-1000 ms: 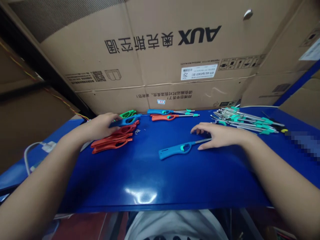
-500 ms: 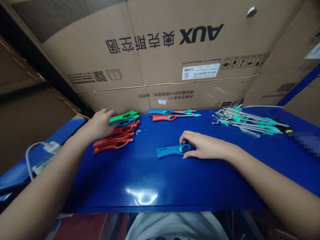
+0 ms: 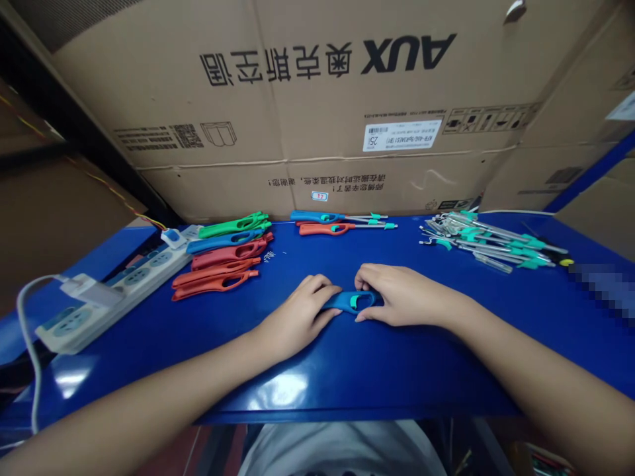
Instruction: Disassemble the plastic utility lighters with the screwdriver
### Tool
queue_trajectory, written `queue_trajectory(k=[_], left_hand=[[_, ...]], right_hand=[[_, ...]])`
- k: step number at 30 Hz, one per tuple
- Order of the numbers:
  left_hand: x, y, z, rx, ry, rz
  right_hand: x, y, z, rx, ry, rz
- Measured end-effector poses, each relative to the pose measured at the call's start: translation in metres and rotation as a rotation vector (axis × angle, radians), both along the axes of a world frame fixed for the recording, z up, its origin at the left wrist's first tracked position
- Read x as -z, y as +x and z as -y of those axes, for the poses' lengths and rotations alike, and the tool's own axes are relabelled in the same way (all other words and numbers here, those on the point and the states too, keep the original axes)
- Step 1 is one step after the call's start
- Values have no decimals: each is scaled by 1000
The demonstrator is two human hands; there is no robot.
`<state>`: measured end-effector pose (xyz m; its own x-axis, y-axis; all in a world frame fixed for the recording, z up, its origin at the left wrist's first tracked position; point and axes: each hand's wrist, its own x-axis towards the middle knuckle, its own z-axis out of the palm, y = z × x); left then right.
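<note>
A blue lighter handle [image 3: 348, 301] with a teal trigger lies across the middle of the blue table, between my two hands. My left hand [image 3: 303, 316] is closed round its left end, covering that end. With thumb and fingers my right hand [image 3: 391, 294] pinches the right end, beside the trigger opening. Back left lie stacked handle shells: green shells [image 3: 231, 227], a blue shell [image 3: 223, 240], a dark red shell [image 3: 231, 252] and orange shells [image 3: 215, 281]. Behind my hands rest a blue lighter [image 3: 317, 217] and an orange lighter [image 3: 325, 229] with metal tubes.
A pile of metal tubes with teal triggers [image 3: 496, 241] lies at the back right, near a yellow-tipped tool [image 3: 565, 263]. A white power strip [image 3: 133, 281] with a plugged-in cable runs along the left. A cardboard sheet [image 3: 278, 139] stands behind the table [image 3: 421, 370].
My left hand has left the stacked shells and come right to the blue lighter handle, gripping its left end. My right hand still holds the other end. The view has shifted slightly.
</note>
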<state>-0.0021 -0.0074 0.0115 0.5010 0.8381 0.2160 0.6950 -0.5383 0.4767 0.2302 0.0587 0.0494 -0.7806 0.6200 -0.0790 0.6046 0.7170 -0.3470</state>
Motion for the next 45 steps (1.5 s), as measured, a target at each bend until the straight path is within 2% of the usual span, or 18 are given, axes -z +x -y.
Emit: queue_trajectory(k=[5, 14, 21, 28, 34, 39, 41, 45], left_hand=[[2, -1, 3, 1, 15, 45], [2, -1, 4, -23, 24, 108], [7, -3, -2, -101, 21, 204], [4, -3, -4, -143, -1, 279], [4, -2, -6, -281, 13, 498], [2, -7, -16, -386, -2, 748], [1, -10, -18, -385, -44, 737], [1, -12, -16, -283, -118, 516]], right_hand=[[1, -3, 3, -4, 57, 8], [3, 3, -3, -18, 23, -78], [12, 7, -19, 30, -116, -268], [19, 10, -29, 105, -240, -407], [16, 6, -24, 138, -303, -423], [16, 10, -26, 96, -181, -409], [15, 11, -27, 74, -159, -410], [13, 11, -26, 42, -141, -423]])
